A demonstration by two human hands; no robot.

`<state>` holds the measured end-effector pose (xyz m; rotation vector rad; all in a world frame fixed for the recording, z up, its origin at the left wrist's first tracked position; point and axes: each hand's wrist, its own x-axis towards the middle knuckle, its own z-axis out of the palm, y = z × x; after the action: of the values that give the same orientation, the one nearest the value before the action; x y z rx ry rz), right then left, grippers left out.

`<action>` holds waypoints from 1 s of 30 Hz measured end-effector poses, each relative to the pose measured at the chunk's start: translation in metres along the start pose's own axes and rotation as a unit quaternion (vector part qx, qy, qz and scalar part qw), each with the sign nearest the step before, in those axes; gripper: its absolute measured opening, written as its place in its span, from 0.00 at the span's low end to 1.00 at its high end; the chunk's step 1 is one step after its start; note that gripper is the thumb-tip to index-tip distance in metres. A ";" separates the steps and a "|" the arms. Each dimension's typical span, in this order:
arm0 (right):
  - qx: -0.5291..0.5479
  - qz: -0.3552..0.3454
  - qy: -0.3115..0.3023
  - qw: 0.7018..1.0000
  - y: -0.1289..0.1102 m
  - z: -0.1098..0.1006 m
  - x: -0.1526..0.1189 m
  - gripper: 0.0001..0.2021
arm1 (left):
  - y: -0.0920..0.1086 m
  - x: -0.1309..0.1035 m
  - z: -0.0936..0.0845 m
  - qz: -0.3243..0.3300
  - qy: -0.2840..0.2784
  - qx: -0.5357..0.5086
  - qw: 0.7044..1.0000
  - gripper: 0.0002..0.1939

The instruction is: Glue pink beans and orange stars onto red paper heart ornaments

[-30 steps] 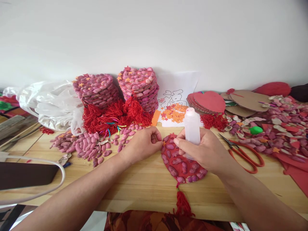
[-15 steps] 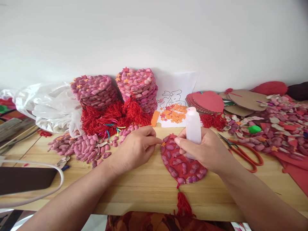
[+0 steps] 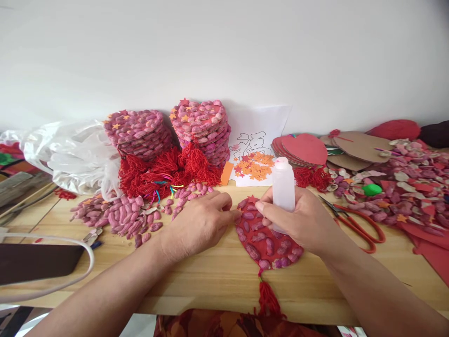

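Wd. table (image 3: 196, 285) bore loose pnuts. (image 3: 126, 215) L, red pnut. board (image 3: 259, 237) ctr., scissors (image 3: 342, 212) R, plastic bag (image 3: 79, 161) far L.

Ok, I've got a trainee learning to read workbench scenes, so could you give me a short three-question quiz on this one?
1. Which hand holds the white bottle: A left, B right, C both?
2. True or false: the scissors lie on the table, to the right of the bottle.
3. Fill in: a red ____ is attached to the near end of the peanut-studded piece.

Key: 1. B, the right hand. 2. True. 3. Tassel.
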<state>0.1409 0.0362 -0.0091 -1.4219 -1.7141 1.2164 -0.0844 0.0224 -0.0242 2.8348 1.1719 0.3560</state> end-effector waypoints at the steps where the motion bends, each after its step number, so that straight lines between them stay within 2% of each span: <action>1: 0.003 -0.002 0.001 1.000 0.000 0.000 0.000 0.09 | 0.000 0.000 0.000 -0.001 -0.005 0.003 1.000 0.15; 10: 0.021 -0.008 0.003 1.000 0.004 0.001 0.001 0.09 | 0.003 0.000 0.003 0.004 -0.016 0.003 1.000 0.12; 18: 0.122 0.009 0.001 0.993 0.005 -0.002 0.002 0.10 | -0.007 -0.003 0.011 -0.015 0.075 -0.051 0.996 0.18; 24: 0.245 0.010 0.036 0.969 0.003 -0.007 0.002 0.10 | -0.009 -0.002 0.010 -0.007 0.066 -0.055 0.996 0.16; 30: 0.280 -0.033 0.060 0.957 0.005 -0.011 0.004 0.09 | -0.008 -0.001 0.012 -0.005 0.049 -0.059 0.997 0.15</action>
<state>0.1517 0.0437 -0.0095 -1.0583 -1.1882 1.4019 -0.0873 0.0280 -0.0369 2.7377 1.1396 0.5511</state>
